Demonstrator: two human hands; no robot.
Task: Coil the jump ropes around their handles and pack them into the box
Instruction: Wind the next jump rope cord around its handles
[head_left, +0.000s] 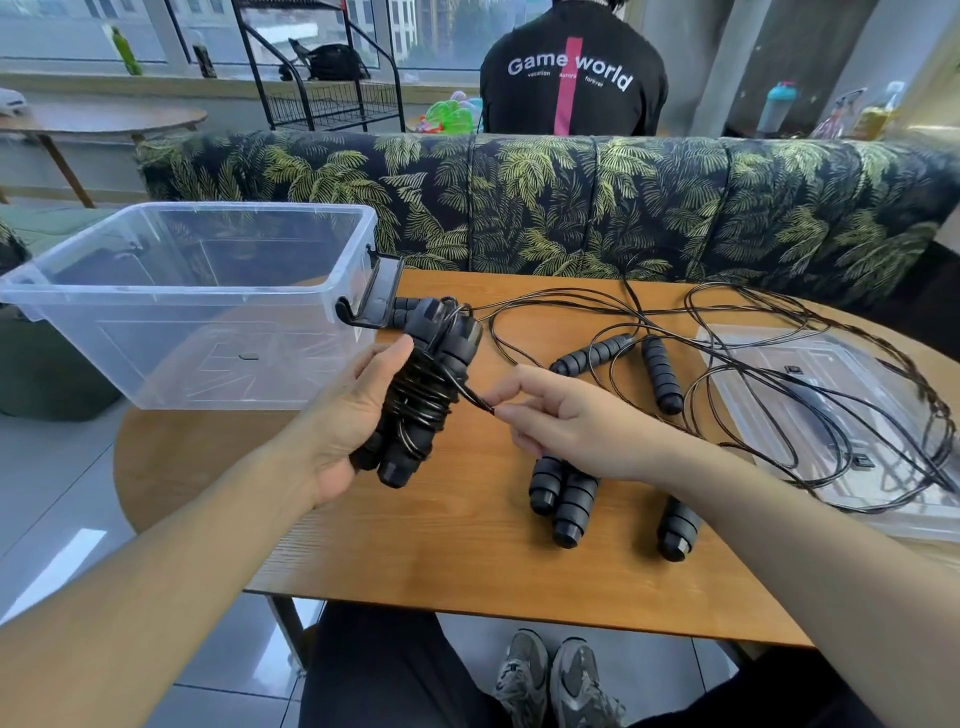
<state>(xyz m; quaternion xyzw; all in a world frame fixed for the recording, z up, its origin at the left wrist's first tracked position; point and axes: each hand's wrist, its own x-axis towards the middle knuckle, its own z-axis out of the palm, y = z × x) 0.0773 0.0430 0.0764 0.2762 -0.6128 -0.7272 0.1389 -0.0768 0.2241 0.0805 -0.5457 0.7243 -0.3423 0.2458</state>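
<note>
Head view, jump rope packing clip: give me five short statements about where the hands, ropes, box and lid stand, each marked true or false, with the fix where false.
1. The left hand grips a pair of handles with rope coiled round them. True.
2. The right hand rests flat on the table. False: it pinches the loose rope end beside the coiled bundle.
3. The clear box already holds coiled ropes. False: no rope shows inside it.
4. Uncoiled ropes lie spread over the wooden table, some across the clear lid. True.
5. The lid is clipped onto the box. False: it lies flat on the table's right side, apart from the box.
</note>
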